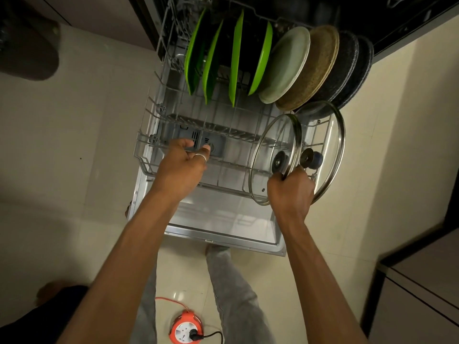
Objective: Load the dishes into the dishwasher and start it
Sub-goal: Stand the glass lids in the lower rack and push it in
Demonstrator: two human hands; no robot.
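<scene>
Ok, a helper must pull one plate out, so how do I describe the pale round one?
Look at the dishwasher, its pulled-out rack, back row of standing plates. Right of the four bright green plates stands the pale round plate, just before a brown speckled plate; it alone is plain and whitish.

Floor: pale cream glossy tiles, thin grout lines, soft glare patches. Light: dim, warm, shadows along the left. Panel, top left: pale, flat, meeting the floor. Dark rounded object, upper left: blurred, kind unclear. Cabinet, lower right: pale fronts, dark edging. Cable reel, bottom centre, on the floor: orange, white face, black plug inserted, orange cord looping off.
</scene>
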